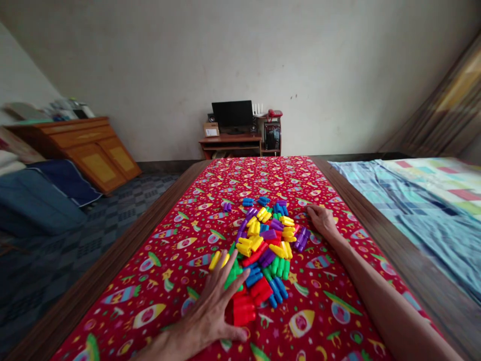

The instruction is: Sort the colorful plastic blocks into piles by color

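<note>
A heap of plastic building blocks (265, 245) in yellow, purple, blue, green and red lies in the middle of a red rocket-print cloth (158, 281) on a wooden table. My left hand (216, 306) lies flat and open with spread fingers on the heap's near left edge, touching green, yellow and red blocks. My right hand (319, 220) rests on the cloth against the heap's far right side, fingers extended toward the purple and yellow blocks; it holds nothing.
The table's dark wooden rim (93, 281) runs along both sides. A bed with a checked sheet (424, 205) stands to the right. A wooden cabinet (88, 150) and blue bedding are at left. A desk with a monitor (233, 125) stands against the far wall.
</note>
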